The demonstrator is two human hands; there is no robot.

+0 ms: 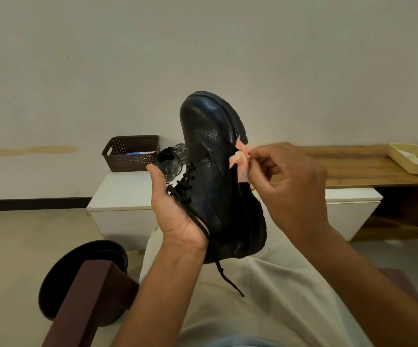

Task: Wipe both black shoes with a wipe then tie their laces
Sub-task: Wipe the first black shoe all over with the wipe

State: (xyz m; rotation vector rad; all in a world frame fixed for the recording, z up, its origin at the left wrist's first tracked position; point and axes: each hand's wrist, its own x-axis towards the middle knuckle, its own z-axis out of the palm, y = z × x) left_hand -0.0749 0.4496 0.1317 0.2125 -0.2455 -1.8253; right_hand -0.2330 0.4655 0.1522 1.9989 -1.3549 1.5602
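Observation:
I hold a black leather shoe [213,156] upright in front of me, toe pointing up. My left hand [175,209] grips it from the laced side, palm under the loose black laces [186,181]; one lace end hangs down over my lap. My right hand [288,181] pinches a small pale pink wipe [240,156] against the shoe's right side near the sole. The second black shoe [170,161] rests on the white cabinet behind, partly hidden by the held shoe.
A brown perforated basket [130,152] stands on the white cabinet [117,196]. A cream tray [413,159] with white material sits on the wooden bench [353,166] at right. A black round object [60,279] and a dark wooden chair arm [87,301] lie at lower left.

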